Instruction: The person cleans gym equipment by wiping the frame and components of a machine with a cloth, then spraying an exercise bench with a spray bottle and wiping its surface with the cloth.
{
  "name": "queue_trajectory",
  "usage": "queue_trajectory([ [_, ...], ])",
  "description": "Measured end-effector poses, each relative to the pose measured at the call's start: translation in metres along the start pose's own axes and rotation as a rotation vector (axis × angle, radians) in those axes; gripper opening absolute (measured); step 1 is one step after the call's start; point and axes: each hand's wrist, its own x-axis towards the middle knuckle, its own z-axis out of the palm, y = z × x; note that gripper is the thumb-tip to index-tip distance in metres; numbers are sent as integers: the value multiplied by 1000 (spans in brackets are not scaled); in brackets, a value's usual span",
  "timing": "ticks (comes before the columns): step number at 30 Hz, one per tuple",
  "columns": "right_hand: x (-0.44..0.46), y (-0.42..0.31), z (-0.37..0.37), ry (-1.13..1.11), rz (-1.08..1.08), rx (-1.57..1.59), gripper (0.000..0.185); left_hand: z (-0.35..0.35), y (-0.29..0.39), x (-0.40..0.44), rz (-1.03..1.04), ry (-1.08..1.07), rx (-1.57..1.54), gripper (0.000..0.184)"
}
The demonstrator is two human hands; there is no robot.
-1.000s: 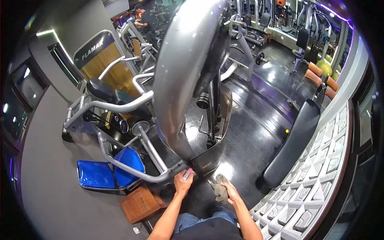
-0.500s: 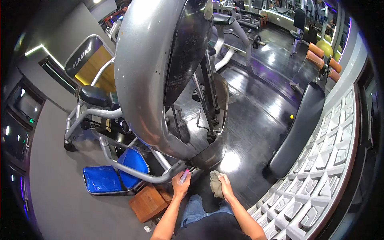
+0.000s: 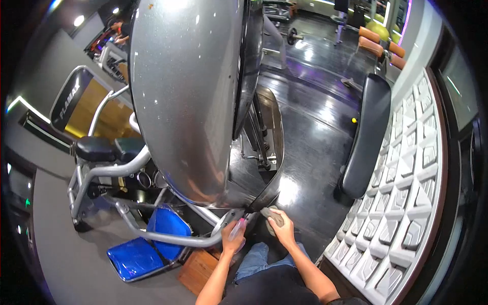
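My left hand (image 3: 233, 240) is closed around a small clear bottle with a pink top (image 3: 237, 231), beside the silver frame tube near the machine's foot. My right hand (image 3: 284, 231) grips a crumpled grey-green cloth (image 3: 275, 217). The cloth is right by the lower dark edge of the big silver gym machine (image 3: 185, 107); I cannot tell whether it touches. Both hands are low in front of my body, a short way apart.
Left of the machine are a blue padded seat (image 3: 136, 258), a wooden box (image 3: 199, 272) and a silver tube frame (image 3: 168, 236). A long black bench pad (image 3: 367, 137) stands to the right, next to a white patterned wall panel (image 3: 396, 198). A small yellow ball (image 3: 354, 120) shows near the pad.
My view has shifted, and the machine fills more of it. My right hand has brought the cloth up and left to the machine's lower edge. The bottle stays in my left hand.
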Motion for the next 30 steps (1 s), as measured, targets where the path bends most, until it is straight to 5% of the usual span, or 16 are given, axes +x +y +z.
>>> queue_trajectory([
  [6, 14, 5, 59, 103, -184, -73, 35, -37, -13, 4, -41, -256, -69, 23],
  [13, 31, 71, 98, 361, -22, 242, 29, -61, -22, 23, -79, -483, -95, 19],
  [22, -25, 72, 152, 499, 231, 246, 21, -71, -26, 45, -34, -519, -141, 23],
  [24, -40, 59, 136, 210, 262, 215, 32, -72, -25, 48, -6, -517, -100, 22],
  [26, -44, 49, 125, 195, 218, 277, 32, -71, -26, 49, -11, -512, -115, 23],
  [30, -26, 16, 114, 511, 35, 323, 29, -69, -31, 52, -11, -479, -150, 24],
])
